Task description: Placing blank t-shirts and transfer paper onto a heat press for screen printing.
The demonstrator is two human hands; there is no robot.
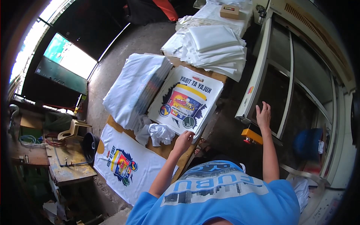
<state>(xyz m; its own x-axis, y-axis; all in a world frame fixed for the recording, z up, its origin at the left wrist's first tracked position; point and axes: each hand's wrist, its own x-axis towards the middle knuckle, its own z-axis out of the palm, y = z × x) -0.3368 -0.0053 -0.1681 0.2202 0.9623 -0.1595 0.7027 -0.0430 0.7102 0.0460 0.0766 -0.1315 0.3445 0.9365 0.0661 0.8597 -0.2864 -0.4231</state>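
My left hand (183, 142) is at the near corner of a stack of white printed sheets (172, 78), its fingers closed on the edge of the top sheet. That sheet bears a mirrored, colourful paint-bucket picture. Crumpled white cloth (161, 134) lies just left of this hand. Farther left, a white T-shirt (142, 159) with a similar print is spread flat, hanging past the table edge. My right hand (264, 114) is raised with fingers apart, holding nothing, at the near end of the pale machine frame (258, 80); whether it touches the frame, I cannot tell.
Folded white shirts (137, 82) are piled beside the sheets on the wooden table (165, 150). More white sheets (213, 45) and a small cardboard box (229, 11) stand beyond. A yellow switch box (252, 136) with a red button juts from the machine. A plastic stool (73, 128) stands far left.
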